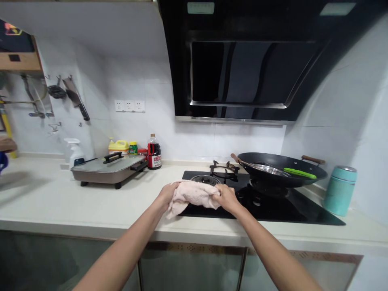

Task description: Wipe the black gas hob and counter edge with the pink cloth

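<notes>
A crumpled pale pink cloth (195,193) is stretched between my two hands, over the front left part of the black gas stove (291,208). My left hand (169,193) grips its left end, the fingers partly hidden by the cloth. Closed round the right end is my right hand (226,198). Behind the cloth, the left burner (204,180) shows without its grate. That black pan support (224,171) sits farther back on the stove.
A large black wok (279,184) with a green-handled utensil (300,173) stands on the right burner. Right of it is a turquoise flask (340,190). An electric pan (110,169), a sauce bottle (154,152) and a spray bottle (74,151) occupy the left counter. A range hood (236,76) hangs above.
</notes>
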